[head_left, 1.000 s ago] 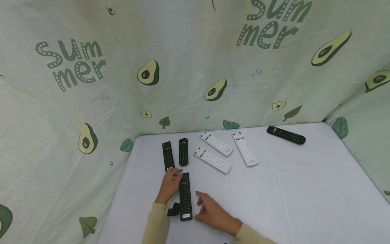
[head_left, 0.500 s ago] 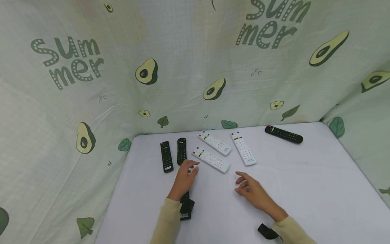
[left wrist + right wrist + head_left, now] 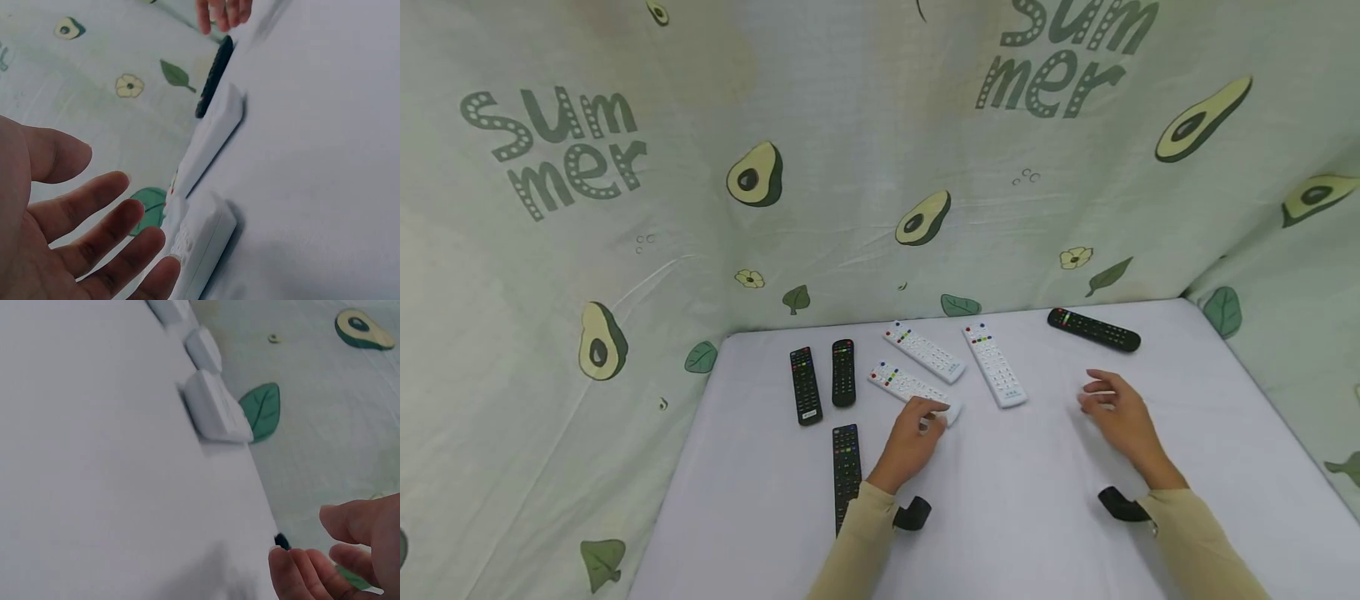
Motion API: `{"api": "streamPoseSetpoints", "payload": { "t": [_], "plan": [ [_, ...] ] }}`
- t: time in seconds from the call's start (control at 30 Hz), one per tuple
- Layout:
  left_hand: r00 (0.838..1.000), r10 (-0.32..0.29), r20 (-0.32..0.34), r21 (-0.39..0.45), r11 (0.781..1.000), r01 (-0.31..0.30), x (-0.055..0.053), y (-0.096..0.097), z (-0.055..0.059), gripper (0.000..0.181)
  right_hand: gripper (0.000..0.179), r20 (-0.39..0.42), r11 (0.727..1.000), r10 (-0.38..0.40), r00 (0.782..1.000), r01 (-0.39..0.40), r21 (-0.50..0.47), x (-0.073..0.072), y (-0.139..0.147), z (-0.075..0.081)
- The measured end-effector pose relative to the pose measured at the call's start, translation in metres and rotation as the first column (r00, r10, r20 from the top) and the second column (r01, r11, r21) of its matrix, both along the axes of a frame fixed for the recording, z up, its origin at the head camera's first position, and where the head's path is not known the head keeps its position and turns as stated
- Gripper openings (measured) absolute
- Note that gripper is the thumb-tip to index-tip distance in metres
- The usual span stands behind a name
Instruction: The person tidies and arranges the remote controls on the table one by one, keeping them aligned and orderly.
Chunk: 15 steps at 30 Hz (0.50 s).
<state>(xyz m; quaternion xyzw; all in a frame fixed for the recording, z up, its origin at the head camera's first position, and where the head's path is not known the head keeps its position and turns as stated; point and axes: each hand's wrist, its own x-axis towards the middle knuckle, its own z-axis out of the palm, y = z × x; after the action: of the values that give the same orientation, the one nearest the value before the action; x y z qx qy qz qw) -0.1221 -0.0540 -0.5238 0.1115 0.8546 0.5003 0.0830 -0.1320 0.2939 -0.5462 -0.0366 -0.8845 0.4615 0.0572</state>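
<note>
My left hand (image 3: pixel 913 442) hovers at the lower end of a white remote control (image 3: pixel 901 383), partly covering it. In the left wrist view its fingers are spread and loosely bent, with nothing between them. My right hand (image 3: pixel 1126 423) is nearest to the black remote control (image 3: pixel 1093 330) at the back right, in front of it and apart. Its fingers bend loosely and hold nothing. A second white remote (image 3: pixel 925 353) lies behind the first, and a third white remote (image 3: pixel 995 367) lies to their right. In the right wrist view, only a dark bit of the black remote (image 3: pixel 282 541) shows past the fingertips.
On the table's left lie three black remotes: one far left (image 3: pixel 805 387), one beside it (image 3: pixel 843 373) and one nearer (image 3: pixel 847 462), partly hidden by my left sleeve. A printed cloth (image 3: pixel 850 125) hangs behind the white tabletop (image 3: pixel 1015 533). Black wrist cameras sit below both hands.
My left hand has left the black remotes and moved right to the white one. My right hand has swung right and away from me toward the far black remote. The remotes appear to stay in place.
</note>
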Motion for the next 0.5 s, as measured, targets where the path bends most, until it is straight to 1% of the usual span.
{"api": "streamPoseSetpoints", "payload": {
  "t": [0.13, 0.23, 0.3, 0.43, 0.5],
  "plan": [
    [1.0, -0.02, 0.009, 0.054, 0.998, 0.02, 0.0, 0.018, -0.004, 0.03, 0.05, 0.015, 0.994, -0.103, 0.995, 0.103, 0.033, -0.016, 0.026, -0.002],
    [1.0, -0.026, 0.015, 0.096, 0.995, 0.025, 0.0, 0.029, -0.007, 0.029, 0.052, 0.021, 0.987, -0.158, 0.987, 0.158, 0.039, -0.029, 0.044, -0.002],
    [0.999, -0.025, 0.024, 0.119, 0.993, 0.022, 0.001, 0.037, -0.008, 0.029, 0.055, 0.024, 0.982, -0.187, 0.982, 0.186, 0.046, -0.038, 0.054, -0.002],
    [0.998, -0.021, 0.062, 0.158, 0.987, 0.011, 0.002, 0.052, -0.009, 0.029, 0.057, 0.029, 0.97, -0.237, 0.971, 0.236, 0.055, -0.055, 0.072, -0.004],
    [0.996, -0.016, 0.083, 0.173, 0.985, 0.002, 0.002, 0.06, -0.01, 0.03, 0.057, 0.036, 0.968, -0.245, 0.969, 0.243, 0.057, -0.062, 0.08, -0.005]
  ]
}}
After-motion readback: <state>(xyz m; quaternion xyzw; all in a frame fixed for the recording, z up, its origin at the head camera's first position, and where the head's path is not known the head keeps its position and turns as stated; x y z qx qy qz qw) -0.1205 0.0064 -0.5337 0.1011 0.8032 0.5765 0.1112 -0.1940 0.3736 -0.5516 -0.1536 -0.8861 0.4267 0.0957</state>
